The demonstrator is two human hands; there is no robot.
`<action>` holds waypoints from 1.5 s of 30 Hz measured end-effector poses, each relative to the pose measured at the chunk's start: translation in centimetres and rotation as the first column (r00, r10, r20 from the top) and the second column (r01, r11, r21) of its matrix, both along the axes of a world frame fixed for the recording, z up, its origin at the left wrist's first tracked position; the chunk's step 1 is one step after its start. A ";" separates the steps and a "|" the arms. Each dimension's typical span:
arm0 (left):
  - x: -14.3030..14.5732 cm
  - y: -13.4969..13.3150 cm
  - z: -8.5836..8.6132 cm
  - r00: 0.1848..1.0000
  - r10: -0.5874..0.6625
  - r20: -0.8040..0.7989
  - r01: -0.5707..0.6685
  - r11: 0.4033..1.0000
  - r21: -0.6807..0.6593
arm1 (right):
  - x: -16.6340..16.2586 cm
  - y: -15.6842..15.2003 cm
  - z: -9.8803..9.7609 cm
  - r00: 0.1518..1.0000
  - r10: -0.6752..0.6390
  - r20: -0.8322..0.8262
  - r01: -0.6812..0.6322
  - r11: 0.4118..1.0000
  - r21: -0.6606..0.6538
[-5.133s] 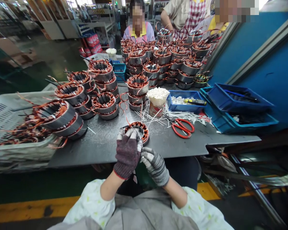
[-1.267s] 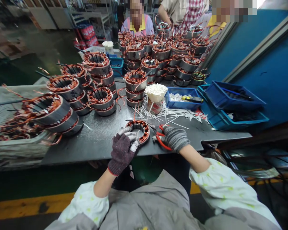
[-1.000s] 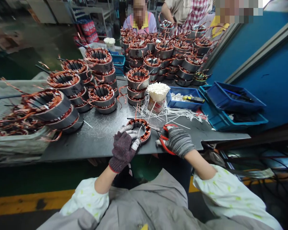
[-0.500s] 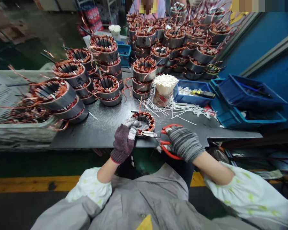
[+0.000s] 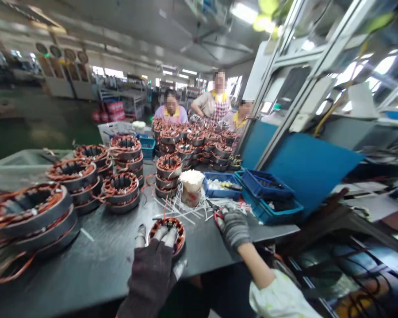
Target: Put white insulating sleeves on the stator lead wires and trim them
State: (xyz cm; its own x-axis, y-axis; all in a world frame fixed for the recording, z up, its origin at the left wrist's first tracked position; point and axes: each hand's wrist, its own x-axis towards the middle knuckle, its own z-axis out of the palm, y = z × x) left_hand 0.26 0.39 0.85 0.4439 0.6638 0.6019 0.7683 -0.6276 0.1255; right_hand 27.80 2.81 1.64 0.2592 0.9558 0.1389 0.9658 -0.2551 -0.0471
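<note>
The left hand (image 5: 151, 267), nearest, has its fingers (image 5: 170, 237) spread: two lie over the near side of the one copper-wound ring (image 5: 180, 240) and into its opening, one stands just beside its left wall, and the thumb is at its near right. Whether they pinch the wall, I cannot tell. The tabletop (image 5: 104, 260) ends in an edge near the left wrist; its slanting right-hand part ends just past the right wrist. Dark surface left of the left fingers, and between them and the right hand (image 5: 236, 227), gives room to move. The right fingers are curled around one pair of red-handled cutters (image 5: 218, 219), blades toward the loose white sticks (image 5: 182, 211), too many to count.

Left of the left fingers rise five ring stacks (image 5: 121, 187); ahead stands one more, three rings high (image 5: 168, 174). Beyond the right fingers are one tub of white sticks (image 5: 190, 194), one blue bin (image 5: 215, 193) with a yellow tool (image 5: 228, 185), and one dark blue bin (image 5: 265, 190) atop a teal one (image 5: 280, 213). Farthest, three people (image 5: 170, 114) are behind crowded rings (image 5: 195, 138).
</note>
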 end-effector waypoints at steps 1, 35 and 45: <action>0.4 0.7 -0.4 0.998 0.019 -0.062 -0.025 0.995 -0.096 | -0.7 0.1 -0.9 1.000 0.023 -0.018 -0.021 0.996 0.091; -8.0 17.4 12.6 0.823 0.411 -0.392 -0.496 0.856 -0.145 | -4.3 -0.1 -9.0 0.878 0.422 -0.225 -0.310 0.860 0.405; -5.7 18.3 13.4 0.906 0.329 -0.266 -0.268 0.932 0.243 | -5.0 0.9 -10.0 0.879 0.433 -0.201 -0.296 0.824 0.483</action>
State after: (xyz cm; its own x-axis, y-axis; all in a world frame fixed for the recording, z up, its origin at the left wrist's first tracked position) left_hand -5.48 18.66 14.25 0.4221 0.6754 0.6048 0.9052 -0.3509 -0.2398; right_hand 22.83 3.68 -8.39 -0.0029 0.8490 0.5283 0.9062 0.2256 -0.3576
